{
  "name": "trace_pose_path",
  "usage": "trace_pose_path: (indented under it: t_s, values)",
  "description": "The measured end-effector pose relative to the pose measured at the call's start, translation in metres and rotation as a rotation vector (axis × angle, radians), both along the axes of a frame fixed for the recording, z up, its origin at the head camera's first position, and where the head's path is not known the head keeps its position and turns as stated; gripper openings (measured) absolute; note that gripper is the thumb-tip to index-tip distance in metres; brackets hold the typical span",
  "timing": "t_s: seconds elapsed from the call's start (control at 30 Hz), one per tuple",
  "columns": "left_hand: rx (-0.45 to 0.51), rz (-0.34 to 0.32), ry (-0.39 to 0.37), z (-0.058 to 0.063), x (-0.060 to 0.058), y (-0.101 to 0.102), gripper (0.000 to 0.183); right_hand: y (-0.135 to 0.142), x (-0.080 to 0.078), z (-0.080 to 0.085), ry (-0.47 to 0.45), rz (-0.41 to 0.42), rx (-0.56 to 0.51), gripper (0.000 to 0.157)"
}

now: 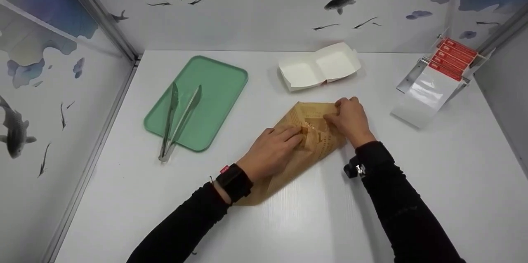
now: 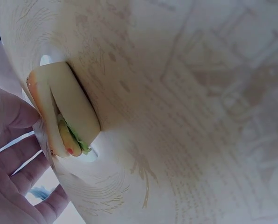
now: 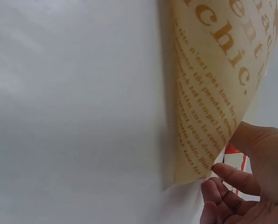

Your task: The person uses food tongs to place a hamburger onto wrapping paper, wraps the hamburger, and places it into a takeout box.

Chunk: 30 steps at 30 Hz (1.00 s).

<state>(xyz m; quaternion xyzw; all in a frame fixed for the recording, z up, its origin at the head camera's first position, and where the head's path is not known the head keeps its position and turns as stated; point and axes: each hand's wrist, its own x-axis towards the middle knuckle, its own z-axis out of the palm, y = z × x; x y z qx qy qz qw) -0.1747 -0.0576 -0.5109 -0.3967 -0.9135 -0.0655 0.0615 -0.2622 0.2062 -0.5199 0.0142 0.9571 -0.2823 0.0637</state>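
A sheet of brown printed wrapping paper (image 1: 284, 178) lies on the table, partly folded over. In the left wrist view a filled bun (image 2: 76, 100) sits against the paper, with green leaf and a yellowish filling at its cut side. From above, folded paper and fingers mostly hide it. My left hand (image 1: 272, 151) lies over the near-left part of the bundle and holds the paper at the fold, thumb and fingers beside the bun. At the far right corner my right hand (image 1: 352, 120) pinches the paper's edge between thumb and fingers.
A green tray (image 1: 218, 90) stands at the left with metal tongs (image 1: 181, 118) lying across it, handle end over its near rim. Behind the paper is an opened white box (image 1: 303, 73). A dispenser with red-and-white labels (image 1: 451, 59) stands at the right, near the side wall.
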Motion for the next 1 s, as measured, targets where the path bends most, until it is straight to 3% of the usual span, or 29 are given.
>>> trace_pose_path:
  t_s: [0.33, 0.57, 0.73, 1.0]
  values:
    - [0.007, 0.008, -0.006, -0.002, 0.0, 0.0, 0.039, -0.007, 0.003, 0.001, 0.06, 0.058, 0.06, 0.023]
    - [0.007, 0.005, -0.015, -0.001, 0.0, 0.0, 0.04, 0.0, 0.0, -0.005, 0.096, 0.02, 0.068, 0.05]
    - [0.014, 0.004, -0.009, -0.001, 0.0, 0.0, 0.04, 0.002, -0.005, -0.005, 0.09, 0.052, 0.069, 0.054]
    - [0.011, 0.011, -0.011, -0.002, 0.0, 0.0, 0.04, 0.005, -0.009, -0.006, -0.091, 0.011, -0.138, 0.058]
